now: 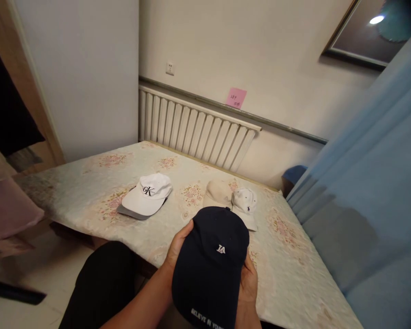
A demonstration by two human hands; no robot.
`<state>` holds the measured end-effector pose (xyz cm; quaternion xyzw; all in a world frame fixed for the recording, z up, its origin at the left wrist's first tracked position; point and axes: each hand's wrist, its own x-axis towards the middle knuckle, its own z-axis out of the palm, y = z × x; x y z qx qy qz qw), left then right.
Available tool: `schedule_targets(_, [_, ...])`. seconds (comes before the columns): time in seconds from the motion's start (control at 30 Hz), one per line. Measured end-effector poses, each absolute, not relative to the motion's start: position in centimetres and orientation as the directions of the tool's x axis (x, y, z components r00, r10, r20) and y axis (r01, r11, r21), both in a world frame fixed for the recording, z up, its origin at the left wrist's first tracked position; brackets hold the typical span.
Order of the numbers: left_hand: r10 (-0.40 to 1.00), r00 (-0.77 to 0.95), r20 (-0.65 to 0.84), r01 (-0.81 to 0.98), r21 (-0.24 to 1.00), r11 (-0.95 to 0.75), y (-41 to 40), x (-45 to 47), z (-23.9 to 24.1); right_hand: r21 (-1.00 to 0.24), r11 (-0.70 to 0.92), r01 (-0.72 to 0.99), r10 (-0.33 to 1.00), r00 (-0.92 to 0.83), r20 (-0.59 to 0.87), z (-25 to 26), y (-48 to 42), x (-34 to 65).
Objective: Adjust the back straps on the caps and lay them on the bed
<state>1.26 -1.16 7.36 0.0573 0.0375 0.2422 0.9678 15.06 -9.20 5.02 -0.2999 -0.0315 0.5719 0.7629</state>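
A dark navy baseball cap [212, 269] with a small white LA emblem and white lettering along its brim is held up in front of me, brim toward me. My left hand [178, 244] grips its left side, thumb on the crown. On the other side my right hand [248, 278] holds the cap, its fingers partly hidden behind it. Beyond the navy cap lie a beige cap [217, 193] and a white cap [245, 201] with a small dark logo, side by side. To the left, a white cap with black letters [150, 194] rests on a grey-brimmed cap [132, 212].
The caps lie on a table with a floral cloth [178, 178]. Behind it are a white radiator [198, 130] and a wall with a pink note [236, 97]. A blue curtain [370, 183] hangs at the right; pink fabric [10, 210] is at the left.
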Motion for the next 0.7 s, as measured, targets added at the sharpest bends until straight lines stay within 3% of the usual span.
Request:
schedule_targets(0.27, [0.504,0.847,-0.169,-0.483,0.149,0.863,-0.8,1.5,7.0,-0.493,0.157,-0.856,0.885,0.344,-0.315,5.0,-9.3,15.1])
schedule_targets(0.47, [0.538,0.841,-0.057,-0.524,0.164,0.836,-0.7,1.8,7.3,-0.484,0.108,-0.868,0.895,0.298,-0.333,5.2,-9.3,15.1])
schedule_targets(0.7, [0.585,0.796,-0.156,-0.568,0.142,0.811,-1.4,2.8,5.8,-0.511,0.110,-0.852,0.894,0.310,-0.323,6.3,-9.5,15.0])
